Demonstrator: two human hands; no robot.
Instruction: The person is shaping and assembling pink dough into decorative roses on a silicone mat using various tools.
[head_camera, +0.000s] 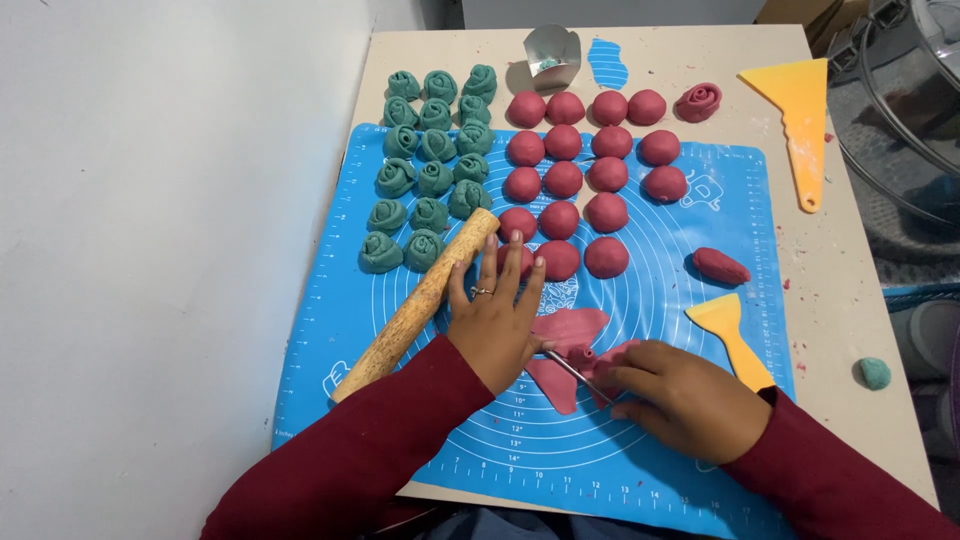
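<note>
My left hand (495, 315) lies flat with fingers spread on the blue silicone mat (660, 300), its fingertips reaching a red dough ball (558, 259) and its palm over flattened red dough (572, 328). My right hand (680, 398) grips a thin metal stick (577, 371) that lies across the flattened red dough pieces, near a small rolled bit of red dough (583, 352). A wooden rolling pin (415, 305) lies diagonally just left of my left hand.
Several red dough balls (605, 175) sit in rows on the mat, several green dough roses (432, 145) at its left. A red rose (698, 101), red dough log (720, 265), two yellow scrapers (735, 335) (800, 110), a metal cutter (552, 55) and a green ball (875, 372) lie around.
</note>
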